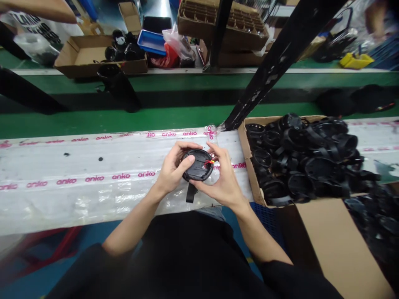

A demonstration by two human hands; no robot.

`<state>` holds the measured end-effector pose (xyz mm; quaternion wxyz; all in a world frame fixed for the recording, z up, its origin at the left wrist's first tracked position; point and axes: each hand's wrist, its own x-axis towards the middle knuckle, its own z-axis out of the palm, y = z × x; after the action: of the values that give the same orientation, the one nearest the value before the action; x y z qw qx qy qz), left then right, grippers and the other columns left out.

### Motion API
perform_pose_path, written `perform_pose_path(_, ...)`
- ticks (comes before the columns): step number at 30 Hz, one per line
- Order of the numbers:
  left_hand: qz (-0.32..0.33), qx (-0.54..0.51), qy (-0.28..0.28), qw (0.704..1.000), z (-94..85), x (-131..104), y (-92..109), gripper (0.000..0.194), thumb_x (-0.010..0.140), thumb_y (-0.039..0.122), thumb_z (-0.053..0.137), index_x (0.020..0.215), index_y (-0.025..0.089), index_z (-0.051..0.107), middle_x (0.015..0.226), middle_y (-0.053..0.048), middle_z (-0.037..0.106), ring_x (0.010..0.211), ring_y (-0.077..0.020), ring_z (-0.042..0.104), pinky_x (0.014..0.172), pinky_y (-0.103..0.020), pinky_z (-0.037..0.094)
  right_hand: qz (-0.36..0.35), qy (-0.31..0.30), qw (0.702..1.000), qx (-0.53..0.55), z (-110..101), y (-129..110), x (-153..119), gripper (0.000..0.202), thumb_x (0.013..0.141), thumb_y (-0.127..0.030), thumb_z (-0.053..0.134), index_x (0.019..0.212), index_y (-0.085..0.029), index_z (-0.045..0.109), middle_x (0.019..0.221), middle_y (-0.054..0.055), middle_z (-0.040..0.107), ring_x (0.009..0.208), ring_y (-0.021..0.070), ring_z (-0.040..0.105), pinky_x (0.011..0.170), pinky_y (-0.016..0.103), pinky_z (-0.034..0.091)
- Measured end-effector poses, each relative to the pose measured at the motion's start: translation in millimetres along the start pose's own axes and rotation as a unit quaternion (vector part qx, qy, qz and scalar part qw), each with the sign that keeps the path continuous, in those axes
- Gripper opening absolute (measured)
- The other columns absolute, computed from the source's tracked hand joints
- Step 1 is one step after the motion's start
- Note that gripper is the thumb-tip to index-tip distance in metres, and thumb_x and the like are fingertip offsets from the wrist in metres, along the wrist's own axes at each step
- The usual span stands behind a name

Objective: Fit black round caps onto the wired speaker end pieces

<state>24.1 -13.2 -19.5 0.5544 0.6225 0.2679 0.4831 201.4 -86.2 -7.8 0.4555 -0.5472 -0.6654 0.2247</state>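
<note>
A round black plastic part (198, 165) is held between both hands above the plastic-covered table. It has a small red and yellow wire piece at its right side, and a short black strap hangs below it. My left hand (175, 167) grips its left side, with the thumb lying on top. Around the right and lower edge curl the fingers and thumb of my right hand (222, 176).
At the right, a cardboard box (251, 174) is piled with black parts. A black post (268, 70) slants up from the table's back edge. Behind stand a box (75, 56) of black parts, a blue tray (151, 42) and a divided carton (199, 27). Another person's arm (46, 10) shows top left.
</note>
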Motion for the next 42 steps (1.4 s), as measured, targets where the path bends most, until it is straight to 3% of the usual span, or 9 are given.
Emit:
perform_pose_path(4, -0.014, 0.026, -0.026, 0.999, -8.6, 4.0, 6.1, 0.026, 0.104, 0.035, 0.07, 0.127, 0.024, 0.067, 0.122, -0.009, 0.075, 0.118, -0.0238, 0.073, 0.107, -0.037, 0.059, 0.002, 0.078, 0.997, -0.014, 19.8, 8.5, -10.1, 0.07, 0.077, -0.042, 0.092, 0.137, -0.026, 0.059, 0.134, 0.014, 0.061, 0.131, 0.0368, 0.061, 0.113, 0.06, 0.053)
perform_pose_path(7, -0.038, 0.02, -0.051, 0.998, -10.0, 1.4, 2.4, 0.028, 0.108, 0.041, 0.061, 0.127, 0.023, 0.071, 0.136, -0.011, 0.072, 0.128, -0.0276, 0.069, 0.112, -0.041, 0.056, -0.031, 0.089, 0.995, -0.025, 32.2, 13.3, -14.4, 0.073, 0.081, -0.043, 0.089, 0.143, -0.028, 0.055, 0.141, 0.015, 0.063, 0.136, 0.0386, 0.06, 0.116, 0.063, 0.049)
perform_pose_path(14, -0.046, -0.024, 0.075, 0.996, 12.2, -29.9, -19.3, 0.044, 0.107, 0.057, 0.055, 0.127, 0.022, 0.072, 0.13, -0.011, 0.075, 0.123, -0.0292, 0.07, 0.108, -0.044, 0.056, 0.024, -0.048, 0.989, 0.137, 7.6, 27.0, -13.4, 0.08, 0.085, -0.045, 0.089, 0.154, -0.03, 0.051, 0.165, 0.013, 0.053, 0.157, 0.0327, 0.048, 0.133, 0.057, 0.037)
perform_pose_path(18, -0.027, -0.033, 0.128, 0.991, 24.1, -43.0, -21.4, 0.038, 0.11, 0.052, 0.05, 0.126, 0.023, 0.07, 0.132, -0.011, 0.074, 0.126, -0.0292, 0.069, 0.111, -0.047, 0.054, 0.063, -0.123, 0.939, 0.315, 6.0, 27.5, -18.6, 0.084, 0.091, -0.074, 0.071, 0.159, -0.029, 0.051, 0.17, 0.011, 0.05, 0.158, 0.0344, 0.048, 0.132, 0.058, 0.04)
perform_pose_path(24, -0.031, -0.066, 0.087, 0.994, 20.7, -33.7, -23.6, 0.04, 0.104, 0.054, 0.059, 0.126, 0.022, 0.069, 0.131, -0.013, 0.074, 0.125, -0.0318, 0.07, 0.109, -0.049, 0.056, 0.152, 0.132, 0.917, 0.344, 61.3, 21.2, -32.0, 0.056, 0.097, -0.063, 0.063, 0.139, -0.027, 0.053, 0.146, 0.014, 0.066, 0.138, 0.0322, 0.066, 0.118, 0.057, 0.054)
perform_pose_path(27, -0.031, -0.064, 0.093, 0.993, 18.1, -29.3, -22.8, 0.035, 0.103, 0.05, 0.063, 0.126, 0.023, 0.065, 0.129, -0.012, 0.075, 0.123, -0.0299, 0.072, 0.105, -0.047, 0.059, 0.156, 0.148, 0.918, 0.334, 68.6, 19.7, -34.7, 0.056, 0.098, -0.061, 0.062, 0.14, -0.027, 0.048, 0.147, 0.015, 0.065, 0.139, 0.0314, 0.066, 0.118, 0.057, 0.055)
perform_pose_path(30, -0.012, -0.038, 0.155, 0.987, 23.2, -33.3, -20.5, 0.028, 0.104, 0.05, 0.065, 0.115, 0.024, 0.062, 0.127, -0.01, 0.074, 0.122, -0.0269, 0.071, 0.105, -0.044, 0.059, 0.163, 0.169, 0.922, 0.307, 60.4, 13.7, -35.5, 0.051, 0.097, -0.055, 0.068, 0.136, -0.026, 0.054, 0.15, 0.015, 0.065, 0.142, 0.0308, 0.064, 0.121, 0.056, 0.053)
perform_pose_path(37, -0.009, -0.025, 0.221, 0.975, 47.6, -47.2, -18.5, 0.032, 0.114, 0.052, 0.045, 0.123, 0.025, 0.06, 0.14, -0.011, 0.072, 0.128, -0.0266, 0.071, 0.108, -0.046, 0.058, 0.155, 0.261, 0.933, 0.194, 59.2, -10.3, -40.7, 0.032, 0.101, -0.047, 0.069, 0.124, -0.025, 0.07, 0.136, 0.014, 0.077, 0.129, 0.0326, 0.074, 0.113, 0.058, 0.061)
perform_pose_path(42, 0.003, -0.036, 0.181, 0.983, 41.3, -38.0, -21.9, 0.036, 0.112, 0.054, 0.049, 0.127, 0.024, 0.062, 0.142, -0.013, 0.072, 0.131, -0.0285, 0.071, 0.114, -0.051, 0.055, 0.156, 0.239, 0.927, 0.244, 65.6, -4.4, -36.2, 0.034, 0.103, -0.049, 0.064, 0.128, -0.025, 0.064, 0.141, 0.015, 0.074, 0.137, 0.032, 0.07, 0.12, 0.06, 0.055)
